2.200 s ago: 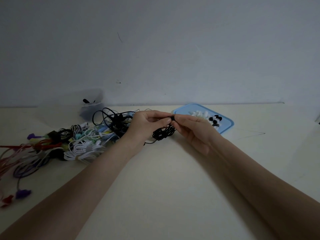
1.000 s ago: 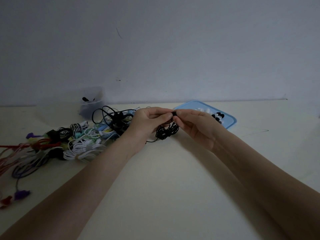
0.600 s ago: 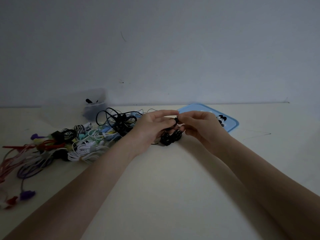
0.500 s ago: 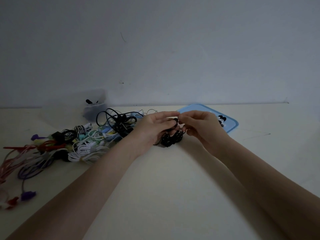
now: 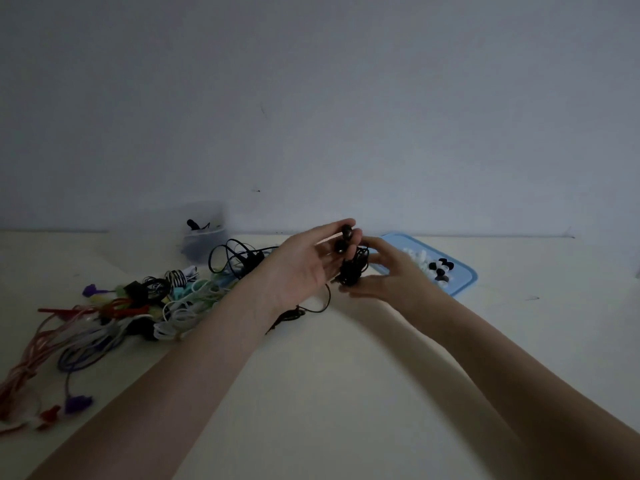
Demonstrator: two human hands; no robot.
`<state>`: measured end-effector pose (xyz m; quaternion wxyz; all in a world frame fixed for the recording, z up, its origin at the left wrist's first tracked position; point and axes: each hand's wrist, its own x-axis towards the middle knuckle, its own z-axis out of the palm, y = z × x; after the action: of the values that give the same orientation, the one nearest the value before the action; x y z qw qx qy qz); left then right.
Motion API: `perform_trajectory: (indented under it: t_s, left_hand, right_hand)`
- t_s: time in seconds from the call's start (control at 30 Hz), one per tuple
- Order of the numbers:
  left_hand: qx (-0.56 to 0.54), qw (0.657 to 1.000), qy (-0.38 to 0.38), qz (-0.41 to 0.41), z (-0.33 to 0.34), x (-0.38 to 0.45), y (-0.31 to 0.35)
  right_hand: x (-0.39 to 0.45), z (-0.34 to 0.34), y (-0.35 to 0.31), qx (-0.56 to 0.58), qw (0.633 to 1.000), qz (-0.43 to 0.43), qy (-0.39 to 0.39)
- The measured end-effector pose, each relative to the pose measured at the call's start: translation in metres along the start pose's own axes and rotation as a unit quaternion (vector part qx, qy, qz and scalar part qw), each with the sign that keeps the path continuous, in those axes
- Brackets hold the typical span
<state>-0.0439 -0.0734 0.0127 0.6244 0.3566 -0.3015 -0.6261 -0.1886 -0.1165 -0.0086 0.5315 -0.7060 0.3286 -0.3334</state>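
black earphones (image 5: pixel 356 263): light, limp, snag-prone | left hand (image 5: pixel 304 268) pinches earbud (image 5: pixel 346 231) | right hand (image 5: pixel 393 277) clasps cable bundle (image 5: pixel 350 279) | hold by buds

Bare tabletop (image 5: pixel 346 393) in the near middle; cable heap (image 5: pixel 166 306) left, blue tray (image 5: pixel 464 282) right, clear tub (image 5: pixel 202 237) behind.

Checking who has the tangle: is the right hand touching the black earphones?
Touching. The head view shows the right hand curled round the black earphones, thumb above the bundled cable and fingers below, no gap visible.
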Motion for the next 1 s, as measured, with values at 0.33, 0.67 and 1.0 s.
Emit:
perform_trajectory:
  t_s: [0.33, 0.67, 1.0]
  left_hand:
    - [0.183, 0.958, 0.17, 0.142, -0.064, -0.025, 0.1]
    - [0.467, 0.815, 0.335, 0.072, -0.156, -0.024, 0.146]
    - [0.61, 0.746, 0.217, 0.152, -0.116, -0.043, 0.115]
  right_hand:
    - [0.08, 0.074, -0.064, -0.2, 0.969, -0.139, 0.04]
    - [0.164, 0.185, -0.056, -0.402, 0.913, -0.076, 0.01]
    - [0.11, 0.125, -0.074, -0.392, 0.907, -0.131, -0.076]
